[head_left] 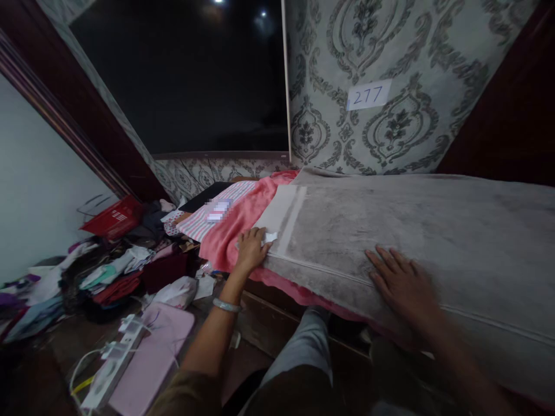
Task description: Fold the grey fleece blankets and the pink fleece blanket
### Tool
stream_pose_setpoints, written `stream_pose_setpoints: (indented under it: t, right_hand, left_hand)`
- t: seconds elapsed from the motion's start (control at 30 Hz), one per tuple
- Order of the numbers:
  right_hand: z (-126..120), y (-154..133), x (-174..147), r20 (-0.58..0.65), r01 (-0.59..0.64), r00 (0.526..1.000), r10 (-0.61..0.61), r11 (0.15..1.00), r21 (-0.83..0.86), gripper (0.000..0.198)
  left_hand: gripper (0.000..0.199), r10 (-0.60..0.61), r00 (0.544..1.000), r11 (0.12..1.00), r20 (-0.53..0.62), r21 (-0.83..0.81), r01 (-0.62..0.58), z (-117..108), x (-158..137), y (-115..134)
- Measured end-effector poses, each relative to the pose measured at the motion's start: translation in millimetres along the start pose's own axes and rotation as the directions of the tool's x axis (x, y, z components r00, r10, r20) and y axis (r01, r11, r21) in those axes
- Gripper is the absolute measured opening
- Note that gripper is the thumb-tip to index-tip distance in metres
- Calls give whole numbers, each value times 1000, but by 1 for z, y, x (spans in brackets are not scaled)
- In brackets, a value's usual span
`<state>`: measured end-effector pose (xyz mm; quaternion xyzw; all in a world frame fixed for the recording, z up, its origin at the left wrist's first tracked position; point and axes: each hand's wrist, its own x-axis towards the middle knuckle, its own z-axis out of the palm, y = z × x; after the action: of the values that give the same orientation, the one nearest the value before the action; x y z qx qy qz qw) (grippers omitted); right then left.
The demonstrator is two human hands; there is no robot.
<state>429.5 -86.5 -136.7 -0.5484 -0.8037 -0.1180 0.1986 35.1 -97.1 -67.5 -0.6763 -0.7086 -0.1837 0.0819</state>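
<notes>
Leftward, a pink cloth (223, 240) underlies the grey cloth (368, 214); the left hand (250, 249), its grip unclear, rests by a white tag (272, 237), perhaps anchoring that end; rightward, the open right hand (404, 288) lies palm-down, apparently flattening it.

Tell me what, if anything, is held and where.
The right hand lies flat on the grey plush fabric, holding nothing; whether the left hand grips its pale end cannot be told.
</notes>
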Motion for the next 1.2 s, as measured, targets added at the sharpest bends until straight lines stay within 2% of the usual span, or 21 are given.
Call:
stream_pose_setpoints:
  t: [0.1, 0.23, 0.3, 0.43, 0.57, 0.63, 0.7, 0.8, 0.83, 0.93, 1.0, 1.1, 1.2]
  right_hand:
    - [-1, 0, 0, 1, 4, 1000, -4, 1000, -3, 53]
    - [-2, -1, 0, 5, 0, 1000, 0, 1000, 2, 55]
    - [-2, -2, 1, 5, 3, 1000, -3, 1000, 4, 55]
    - [0, -2, 1, -7, 5, 1000, -4, 1000, 8, 55]
    - [1, -2, 2, -9, -8, 1000, 8, 1000, 22, 54]
    - [1, -2, 2, -5, -8, 1000, 8, 1000, 27, 54]
    - [1, -2, 2, -1, -8, 1000, 8, 1000, 28, 54]
    - [0, -3, 2, 1, -13, 1000, 13, 1000, 22, 55]
    - [-1, -3, 2, 1, -15, 1000, 15, 1000, 19, 55]
    - [-1, -3, 2, 9, -17, 1000, 17, 1000, 7, 54]
    - [-2, -3, 2, 20, -17, 1000, 17, 1000, 2, 53]
    - [-3, -3, 2, 31, -16, 999, 16, 1000, -1, 53]
    - [-4, -4, 2, 26, -13, 1000, 13, 1000, 3, 54]
  left_hand:
    - [21, -57, 996, 997, 65, 50, 54, -7, 10, 7]
    - [3, -144, 984, 964, 108, -209, 164, -18, 24, 3]
    - [5, -168, 975, 922, 144, -326, 207, -23, 30, -3]
    - [9, -192, 960, 849, 204, -456, 267, -30, 38, -15]
    - [16, -203, 945, 749, 255, -582, 318, -34, 41, -13]
    - [20, -184, 945, 705, 271, -633, 319, -35, 43, -4]
    - [27, -99, 954, 628, 282, -726, 280, -35, 47, 6]
    - [37, 48, 977, 484, 208, -860, 160, -33, 56, 17]
    - [36, 32, 987, 499, 160, -858, 123, -31, 58, 19]
    - [35, -131, 991, 713, 26, -692, 112, -20, 58, 16]
    - [33, -167, 986, 795, -9, -592, 130, -8, 48, 15]
    - [35, -50, 998, 885, 42, -461, 64, 10, 23, 19]
    - [49, 38, 984, 986, 174, -166, -9, 17, 7, 27]
